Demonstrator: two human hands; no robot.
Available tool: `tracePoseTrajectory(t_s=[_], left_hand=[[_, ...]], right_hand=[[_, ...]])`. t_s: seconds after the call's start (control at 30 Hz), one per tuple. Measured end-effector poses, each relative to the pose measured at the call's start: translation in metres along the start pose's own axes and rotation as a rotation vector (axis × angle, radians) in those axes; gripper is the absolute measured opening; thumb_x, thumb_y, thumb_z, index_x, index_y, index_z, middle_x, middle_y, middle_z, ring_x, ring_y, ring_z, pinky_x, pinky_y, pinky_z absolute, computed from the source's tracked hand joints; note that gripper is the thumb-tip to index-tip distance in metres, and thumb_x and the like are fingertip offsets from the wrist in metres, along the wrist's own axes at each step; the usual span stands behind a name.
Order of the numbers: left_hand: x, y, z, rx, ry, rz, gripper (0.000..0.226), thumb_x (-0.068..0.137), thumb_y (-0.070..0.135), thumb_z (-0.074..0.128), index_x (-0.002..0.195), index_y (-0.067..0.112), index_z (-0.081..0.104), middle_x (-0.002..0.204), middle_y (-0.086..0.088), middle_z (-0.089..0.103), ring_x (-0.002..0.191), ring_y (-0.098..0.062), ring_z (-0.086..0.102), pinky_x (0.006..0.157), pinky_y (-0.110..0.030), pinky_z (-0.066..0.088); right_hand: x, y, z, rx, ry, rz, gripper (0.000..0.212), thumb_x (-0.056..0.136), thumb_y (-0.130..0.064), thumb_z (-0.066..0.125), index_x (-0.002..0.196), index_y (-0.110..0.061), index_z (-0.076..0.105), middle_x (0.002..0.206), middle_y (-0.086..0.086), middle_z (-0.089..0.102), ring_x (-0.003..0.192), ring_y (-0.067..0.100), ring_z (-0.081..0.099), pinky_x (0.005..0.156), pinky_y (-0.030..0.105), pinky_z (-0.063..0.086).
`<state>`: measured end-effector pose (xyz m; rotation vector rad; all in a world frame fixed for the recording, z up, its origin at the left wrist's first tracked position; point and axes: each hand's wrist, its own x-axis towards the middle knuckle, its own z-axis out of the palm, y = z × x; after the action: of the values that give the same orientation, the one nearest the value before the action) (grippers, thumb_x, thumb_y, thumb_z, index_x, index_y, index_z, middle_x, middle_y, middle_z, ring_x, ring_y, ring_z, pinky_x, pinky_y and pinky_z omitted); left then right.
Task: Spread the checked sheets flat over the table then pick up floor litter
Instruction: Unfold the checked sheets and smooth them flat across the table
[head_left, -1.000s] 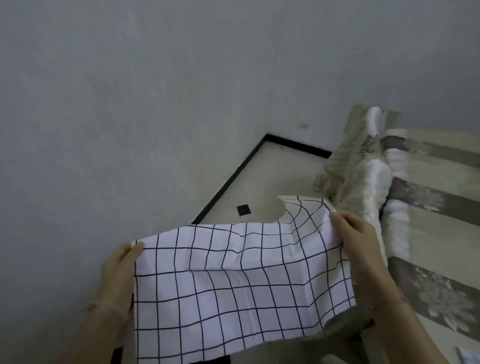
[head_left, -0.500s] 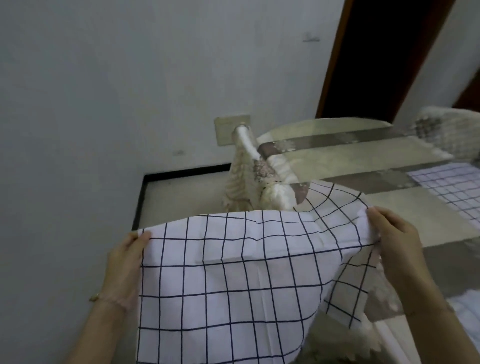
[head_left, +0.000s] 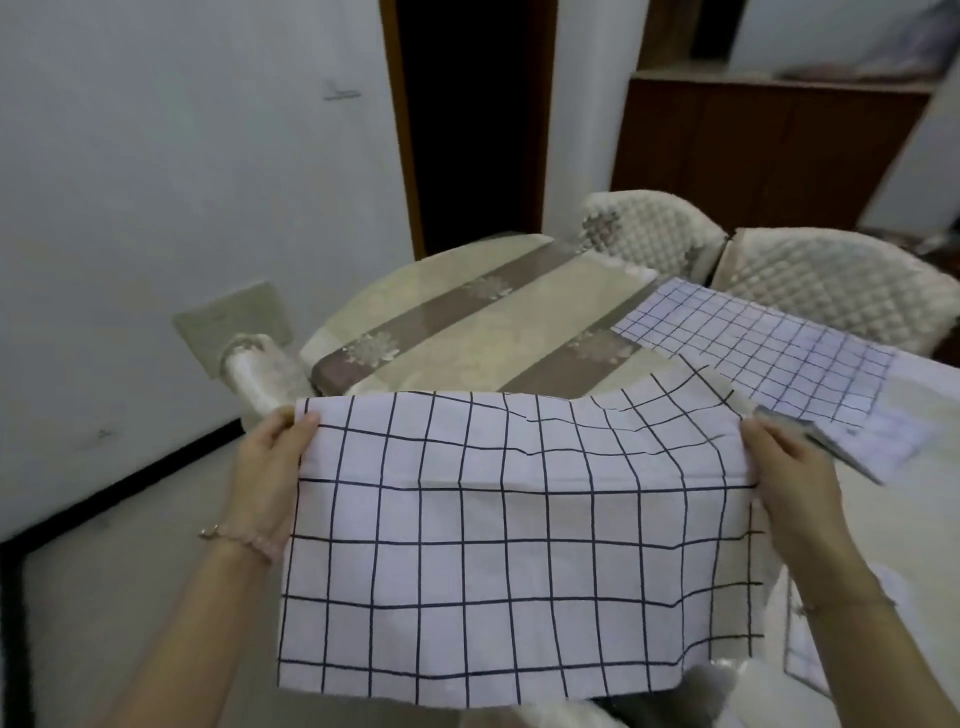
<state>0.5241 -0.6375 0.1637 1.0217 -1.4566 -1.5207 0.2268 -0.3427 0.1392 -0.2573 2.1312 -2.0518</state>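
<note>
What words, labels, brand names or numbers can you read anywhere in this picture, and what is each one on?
No readable text anywhere.
Large-checked sheet, pinched by the left hand and right hand: grid lines only, no print.
Small-checked sheet on the table: grid lines only.
Faint scribble on the wall: too blurred to read.

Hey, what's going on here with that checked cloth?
A person holds a large-checked sheet up by its top corners, the left hand and the right hand each gripping one, so it hangs stretched in front of the table. A finer-checked sheet lies flat on the table's far right side.
</note>
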Motion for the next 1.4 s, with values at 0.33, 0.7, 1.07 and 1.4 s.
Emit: tracePoseTrajectory(t_s=[0.33, 0.7, 1.07, 1.4], left_hand=[[0.156, -0.031, 0.139, 0.113, -0.502, -0.014, 0.015, 0.093, 0.019, 0.056, 0.103, 0.012, 0.065, 0.098, -0.009, 0.066, 0.091, -0.022, 0.06, 0.084, -0.037, 0.05], [0.221, -0.085, 0.246, 0.236, -0.793, -0.129, 0.025, 0.095, 0.008, 0.05, 0.116, 0.02, 0.057, 0.083, 0.001, 0.064, 0.071, -0.011, 0.058, 0.063, -0.025, 0.05], [0.247, -0.129, 0.299, 0.383, -0.853, -0.214, 0.026, 0.092, 0.008, 0.051, 0.111, 0.023, 0.06, 0.099, -0.009, 0.067, 0.087, -0.024, 0.062, 0.087, -0.038, 0.05], [0.25, -0.163, 0.3, 0.641, -0.825, -0.262, 0.041, 0.095, 0.015, 0.054, 0.133, 0.002, 0.049, 0.127, -0.012, 0.055, 0.117, -0.028, 0.051, 0.099, -0.035, 0.038]], right_hand=[[0.007, 0.021, -0.025, -0.006, 0.408, 0.149, 0.013, 0.093, -0.015, 0.055, 0.096, -0.011, 0.067, 0.084, -0.004, 0.064, 0.077, 0.01, 0.058, 0.054, 0.009, 0.048], [-0.014, 0.05, -0.025, -0.057, 0.687, 0.254, 0.03, 0.095, -0.008, 0.051, 0.124, -0.004, 0.057, 0.11, 0.014, 0.063, 0.092, 0.025, 0.06, 0.065, 0.018, 0.052], [0.03, 0.091, -0.03, -0.204, 0.713, 0.386, 0.032, 0.093, -0.003, 0.047, 0.124, -0.002, 0.057, 0.107, 0.012, 0.062, 0.087, 0.022, 0.059, 0.076, 0.027, 0.046], [0.028, 0.142, -0.044, -0.236, 0.634, 0.619, 0.039, 0.088, -0.016, 0.058, 0.126, -0.007, 0.057, 0.117, 0.012, 0.062, 0.099, 0.022, 0.058, 0.088, 0.035, 0.05]])
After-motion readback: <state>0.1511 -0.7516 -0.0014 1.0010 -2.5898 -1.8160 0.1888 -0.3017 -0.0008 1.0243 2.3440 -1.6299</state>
